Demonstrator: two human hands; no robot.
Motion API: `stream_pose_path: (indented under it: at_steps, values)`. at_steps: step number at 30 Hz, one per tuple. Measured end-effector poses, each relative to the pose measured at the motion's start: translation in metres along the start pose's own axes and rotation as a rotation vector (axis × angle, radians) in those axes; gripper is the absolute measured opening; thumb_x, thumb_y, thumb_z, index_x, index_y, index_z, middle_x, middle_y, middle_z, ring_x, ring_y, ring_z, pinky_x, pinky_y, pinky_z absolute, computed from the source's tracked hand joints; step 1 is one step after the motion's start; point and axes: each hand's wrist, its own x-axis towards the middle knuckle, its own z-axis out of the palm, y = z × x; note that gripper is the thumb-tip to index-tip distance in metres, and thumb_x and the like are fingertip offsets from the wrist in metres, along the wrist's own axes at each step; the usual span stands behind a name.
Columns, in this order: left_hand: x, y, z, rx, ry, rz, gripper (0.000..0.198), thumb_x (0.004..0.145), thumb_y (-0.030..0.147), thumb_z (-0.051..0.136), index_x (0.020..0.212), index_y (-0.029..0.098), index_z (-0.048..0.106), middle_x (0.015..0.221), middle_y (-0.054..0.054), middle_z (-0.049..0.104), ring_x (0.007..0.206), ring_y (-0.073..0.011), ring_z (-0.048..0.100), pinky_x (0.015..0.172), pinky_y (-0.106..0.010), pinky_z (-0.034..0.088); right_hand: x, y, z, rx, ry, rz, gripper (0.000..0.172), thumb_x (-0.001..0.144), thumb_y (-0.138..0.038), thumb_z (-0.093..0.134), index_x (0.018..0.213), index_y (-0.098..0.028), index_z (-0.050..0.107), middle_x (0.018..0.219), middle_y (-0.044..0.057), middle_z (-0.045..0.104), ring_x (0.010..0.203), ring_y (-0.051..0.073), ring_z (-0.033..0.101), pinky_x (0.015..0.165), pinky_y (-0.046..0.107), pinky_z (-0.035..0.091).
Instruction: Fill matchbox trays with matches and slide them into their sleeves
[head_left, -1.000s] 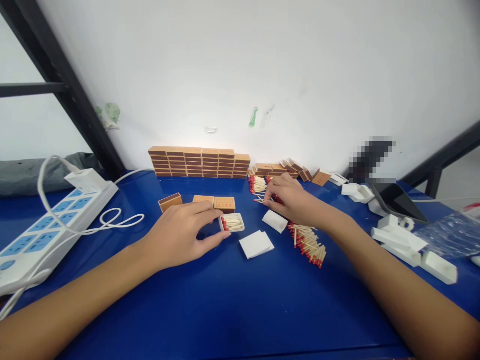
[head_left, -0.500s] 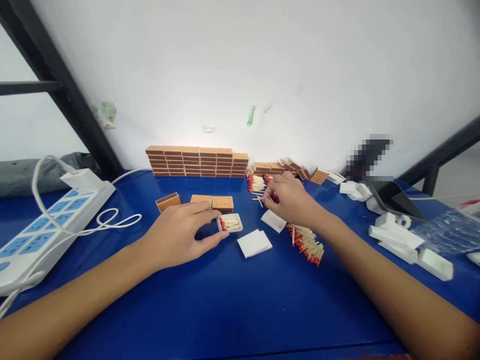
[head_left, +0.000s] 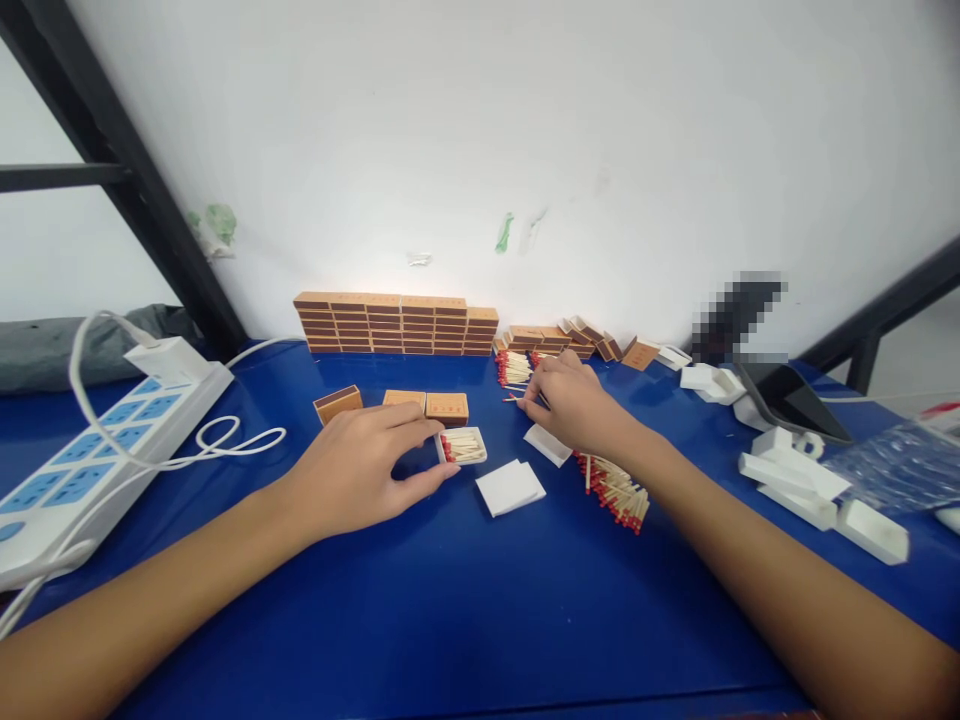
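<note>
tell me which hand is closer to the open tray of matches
Left. The left hand grips the tray of matches by its left end, thumb in front and fingers behind. The right hand is off to the tray's right, at the loose matches.

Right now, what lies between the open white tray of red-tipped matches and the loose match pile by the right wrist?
Head view: two white cardboard pieces lie there, on the blue table.

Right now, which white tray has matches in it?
The tray held by the left hand; the nearer tray and farther tray on its right show none.
</note>
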Motion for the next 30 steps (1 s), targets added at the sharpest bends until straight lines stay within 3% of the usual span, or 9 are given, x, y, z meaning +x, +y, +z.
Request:
stream_pose_path:
  at_steps: [6, 13, 18, 30]
  values:
    - [0.001, 0.0, -0.001, 0.007, 0.007, 0.0, 0.027, 0.099, 0.042, 0.072, 0.109, 0.017, 0.08, 0.093, -0.004, 0.079, 0.072, -0.017, 0.072, 0.062, -0.029, 0.051, -0.004, 0.003, -0.007, 0.132, 0.069, -0.21, 0.019, 0.102, -0.028, 0.059, 0.088, -0.019, 0.067, 0.104, 0.014, 0.067, 0.106, 0.032, 0.053, 0.092, 0.048, 0.044]
    - [0.001, 0.0, 0.0, -0.021, 0.016, 0.027, 0.025, 0.099, 0.039, 0.073, 0.111, 0.017, 0.078, 0.092, -0.003, 0.077, 0.068, -0.0154, 0.069, 0.061, -0.029, 0.049, -0.028, -0.036, -0.028, 0.406, 0.09, -0.518, 0.015, 0.108, -0.027, 0.054, 0.096, -0.023, 0.063, 0.111, 0.009, 0.066, 0.106, 0.026, 0.053, 0.1, 0.046, 0.046]
    - [0.001, -0.001, 0.001, -0.041, 0.028, 0.034, 0.028, 0.1, 0.041, 0.073, 0.115, 0.017, 0.077, 0.091, -0.003, 0.076, 0.065, -0.0146, 0.067, 0.059, -0.028, 0.047, -0.034, -0.053, -0.024, 0.369, 0.137, -0.52, 0.012, 0.106, -0.02, 0.057, 0.096, -0.022, 0.063, 0.108, 0.009, 0.066, 0.107, 0.027, 0.054, 0.101, 0.047, 0.047]
    - [-0.001, -0.001, 0.002, -0.079, -0.005, 0.009, 0.032, 0.1, 0.046, 0.072, 0.117, 0.019, 0.077, 0.094, -0.003, 0.078, 0.068, -0.015, 0.068, 0.06, -0.028, 0.049, -0.037, -0.058, -0.018, 0.411, 0.263, -0.501, 0.009, 0.104, -0.025, 0.066, 0.096, -0.022, 0.068, 0.104, 0.008, 0.068, 0.102, 0.025, 0.053, 0.095, 0.044, 0.048]
